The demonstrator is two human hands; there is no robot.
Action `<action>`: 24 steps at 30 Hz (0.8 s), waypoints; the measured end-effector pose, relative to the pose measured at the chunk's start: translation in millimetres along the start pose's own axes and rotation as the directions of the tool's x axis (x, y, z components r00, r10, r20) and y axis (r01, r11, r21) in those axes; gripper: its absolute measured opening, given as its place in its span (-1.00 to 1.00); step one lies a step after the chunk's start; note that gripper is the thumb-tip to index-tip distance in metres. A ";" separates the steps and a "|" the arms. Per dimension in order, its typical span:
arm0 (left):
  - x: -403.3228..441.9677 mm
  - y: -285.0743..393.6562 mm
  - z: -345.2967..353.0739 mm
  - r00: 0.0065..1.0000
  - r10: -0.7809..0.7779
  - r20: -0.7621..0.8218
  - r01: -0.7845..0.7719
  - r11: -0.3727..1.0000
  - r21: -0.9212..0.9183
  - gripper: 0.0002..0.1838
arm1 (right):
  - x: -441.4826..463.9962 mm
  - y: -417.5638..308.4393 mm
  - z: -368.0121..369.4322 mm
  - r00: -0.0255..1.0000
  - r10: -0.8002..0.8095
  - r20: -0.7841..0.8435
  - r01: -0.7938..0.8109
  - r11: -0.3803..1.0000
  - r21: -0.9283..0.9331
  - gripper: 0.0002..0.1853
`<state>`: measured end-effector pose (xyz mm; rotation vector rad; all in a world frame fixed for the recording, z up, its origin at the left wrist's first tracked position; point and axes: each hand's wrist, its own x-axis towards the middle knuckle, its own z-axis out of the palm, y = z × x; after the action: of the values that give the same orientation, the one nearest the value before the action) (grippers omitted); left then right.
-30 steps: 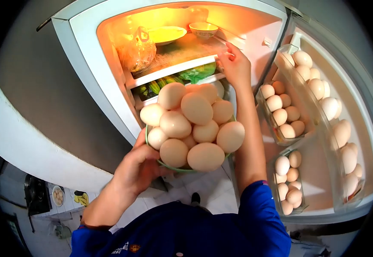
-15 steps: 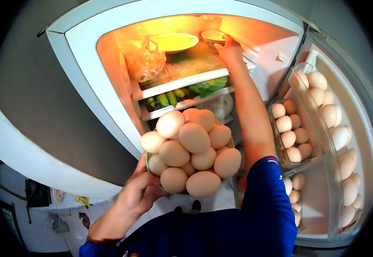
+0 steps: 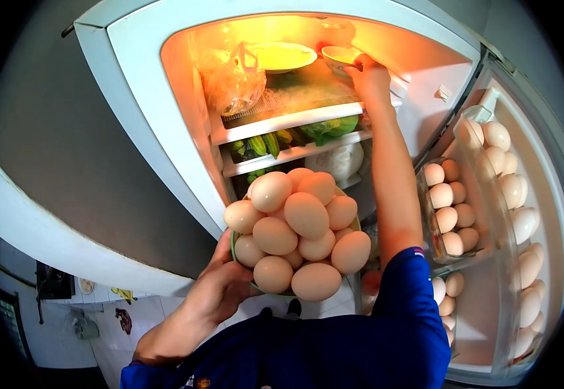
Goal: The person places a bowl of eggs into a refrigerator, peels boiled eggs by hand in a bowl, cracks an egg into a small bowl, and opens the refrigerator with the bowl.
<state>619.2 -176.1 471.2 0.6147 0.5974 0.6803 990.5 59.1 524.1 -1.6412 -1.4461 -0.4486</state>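
Observation:
My left hand (image 3: 220, 285) is closed around the side of a green-rimmed bowl (image 3: 233, 249), which is heaped with eggs (image 3: 306, 215). The bowl is held in front of my body, below the fridge shelves, and the eggs hide most of it. My right hand (image 3: 371, 76) reaches into the lit fridge and grips the rim of a small bowl (image 3: 338, 59) at the right of the top shelf. The small bowl stays level, and the far side of my fingers is hidden. A large pale dish (image 3: 286, 58) lies to its left.
A knotted plastic bag (image 3: 236, 87) sits at the left of the top shelf (image 3: 295, 115). Green vegetables (image 3: 330, 129) lie on the shelf below. The open fridge door (image 3: 483, 318) at right carries several rows of eggs (image 3: 447, 219) in its racks.
The view has shifted slightly, so the fridge and the eggs appear farther right. My right hand stays on the small bowl and my left hand keeps hold of the egg bowl.

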 end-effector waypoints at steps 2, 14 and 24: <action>1.8 -0.9 -3.3 1.000 0.001 0.012 -0.001 1.000 -0.011 -0.09 | -11.3 -7.9 -9.0 0.999 0.039 0.018 -0.040 0.999 0.029 -0.77; 0.5 -2.1 -10.9 0.998 -0.023 0.054 0.023 1.000 -0.011 -0.10 | -77.7 -72.3 -38.1 0.999 -0.022 0.040 0.012 0.971 0.240 -0.74; -3.8 -3.3 -16.2 0.996 -0.026 0.082 0.029 0.999 -0.024 -0.12 | -93.6 -105.1 -33.8 0.989 -0.144 0.023 0.124 0.912 0.391 -0.76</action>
<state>607.2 -175.8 459.2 0.6067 0.5200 0.6332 878.2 -31.2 511.4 -1.2481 -1.5758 -0.1775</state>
